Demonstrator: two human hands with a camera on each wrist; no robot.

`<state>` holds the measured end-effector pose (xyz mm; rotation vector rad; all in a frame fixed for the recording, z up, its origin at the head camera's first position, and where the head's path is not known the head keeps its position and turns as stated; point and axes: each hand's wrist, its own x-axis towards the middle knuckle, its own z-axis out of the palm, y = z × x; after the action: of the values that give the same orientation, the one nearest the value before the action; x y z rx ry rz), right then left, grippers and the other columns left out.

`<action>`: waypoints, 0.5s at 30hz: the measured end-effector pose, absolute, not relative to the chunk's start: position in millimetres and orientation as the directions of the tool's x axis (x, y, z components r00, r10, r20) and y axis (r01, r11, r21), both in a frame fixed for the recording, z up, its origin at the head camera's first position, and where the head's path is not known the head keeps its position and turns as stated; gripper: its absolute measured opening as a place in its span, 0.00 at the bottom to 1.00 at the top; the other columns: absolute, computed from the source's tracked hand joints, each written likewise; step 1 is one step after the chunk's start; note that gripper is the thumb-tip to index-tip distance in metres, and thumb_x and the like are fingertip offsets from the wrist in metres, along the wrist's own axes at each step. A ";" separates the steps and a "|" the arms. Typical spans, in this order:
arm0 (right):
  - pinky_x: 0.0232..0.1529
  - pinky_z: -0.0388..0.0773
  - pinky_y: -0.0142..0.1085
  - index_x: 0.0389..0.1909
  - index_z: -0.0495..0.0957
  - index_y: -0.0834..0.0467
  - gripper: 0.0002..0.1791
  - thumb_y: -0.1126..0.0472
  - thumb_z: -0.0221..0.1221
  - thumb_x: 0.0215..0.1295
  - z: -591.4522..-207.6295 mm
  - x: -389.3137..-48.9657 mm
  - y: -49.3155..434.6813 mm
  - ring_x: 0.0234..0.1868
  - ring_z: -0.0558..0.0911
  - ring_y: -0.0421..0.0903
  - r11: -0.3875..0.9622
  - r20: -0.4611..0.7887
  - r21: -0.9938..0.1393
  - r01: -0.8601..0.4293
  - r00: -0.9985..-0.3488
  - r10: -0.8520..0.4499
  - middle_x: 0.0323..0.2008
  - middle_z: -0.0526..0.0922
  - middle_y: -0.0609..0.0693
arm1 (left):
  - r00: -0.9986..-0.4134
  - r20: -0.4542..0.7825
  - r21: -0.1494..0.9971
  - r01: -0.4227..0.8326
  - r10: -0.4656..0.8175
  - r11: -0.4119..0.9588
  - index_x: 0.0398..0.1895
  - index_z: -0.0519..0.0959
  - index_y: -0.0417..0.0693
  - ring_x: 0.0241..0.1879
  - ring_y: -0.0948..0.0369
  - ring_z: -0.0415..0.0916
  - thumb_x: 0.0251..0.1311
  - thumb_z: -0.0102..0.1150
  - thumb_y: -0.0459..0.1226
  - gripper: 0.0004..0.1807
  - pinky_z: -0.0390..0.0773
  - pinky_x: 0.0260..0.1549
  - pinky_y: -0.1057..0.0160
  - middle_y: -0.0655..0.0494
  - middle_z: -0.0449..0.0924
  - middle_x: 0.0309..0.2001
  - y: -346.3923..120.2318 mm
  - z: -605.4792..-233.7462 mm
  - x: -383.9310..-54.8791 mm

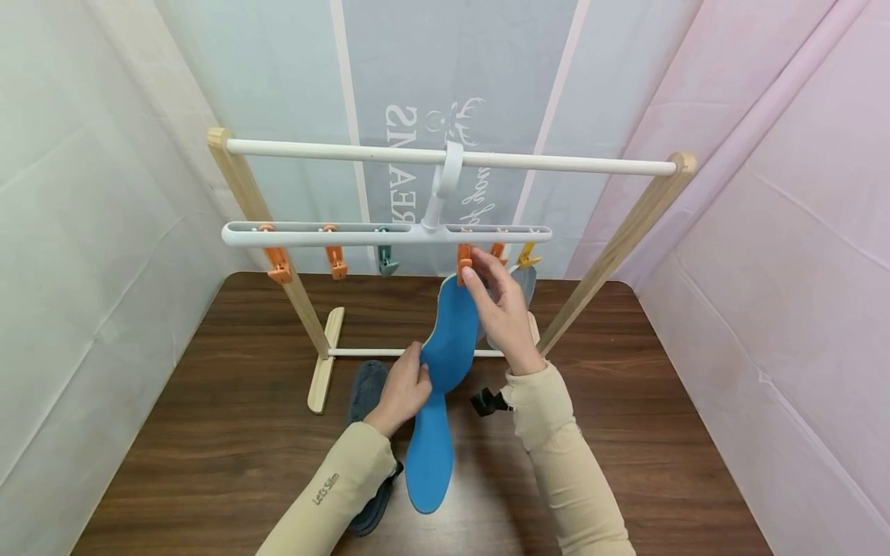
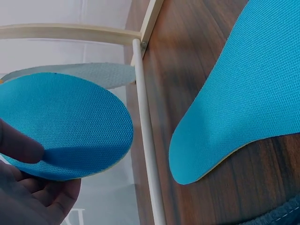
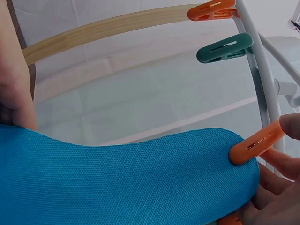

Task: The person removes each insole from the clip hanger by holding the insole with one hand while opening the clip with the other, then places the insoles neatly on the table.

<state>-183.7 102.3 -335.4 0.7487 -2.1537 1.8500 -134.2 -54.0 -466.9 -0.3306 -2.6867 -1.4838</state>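
Blue mesh covers a long insole (image 1: pixel 452 332) that slants down from a white hanger bar (image 1: pixel 417 238), held at its middle and upper end by a person's two bare hands. Both forearms, in beige sleeves (image 1: pixel 570 463), reach up from the bottom edge and angle inward, the right arm raised higher than the left. Midway down the insole, the left hand (image 1: pixel 406 394) pinches its left edge — thumb flat on the blue face, other fingers bent behind it. Up at the bar, the right hand (image 1: pixel 501 309) comes in from the right with its wrist bent and pinches the top of an orange clip (image 1: pixel 464 266) between thumb and fingers. One leg of that clip lies over the insole's rounded upper end; the right wrist view shows the remaining fingers curled close behind that end. Below, a second blue insole (image 1: pixel 429 463) lies on the dark wooden surface (image 1: pixel 647 448), beside a dark grey slipper (image 1: pixel 368 386) partly covered by the left forearm. Behind the right hand, a grey insole (image 2: pixel 108 74) hangs near a yellow clip (image 1: pixel 528 255) — the hanger itself hooks over a white rod (image 1: pixel 591 162).
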 end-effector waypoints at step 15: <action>0.59 0.73 0.40 0.60 0.68 0.66 0.19 0.63 0.50 0.73 -330.8 -188.9 94.6 0.55 0.78 0.56 -0.012 0.467 -0.878 -0.479 -0.849 -0.249 0.56 0.76 0.64 | -0.975 0.082 0.857 0.175 0.207 0.484 0.70 0.52 0.26 0.67 0.36 0.58 0.71 0.36 0.29 0.27 0.61 0.66 0.44 0.29 0.55 0.69 -54.7 -467.6 -126.6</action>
<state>-188.9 94.6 -330.8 0.7774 -2.0780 1.9706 -126.6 -54.7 -467.6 -0.3518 -2.7338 -1.5736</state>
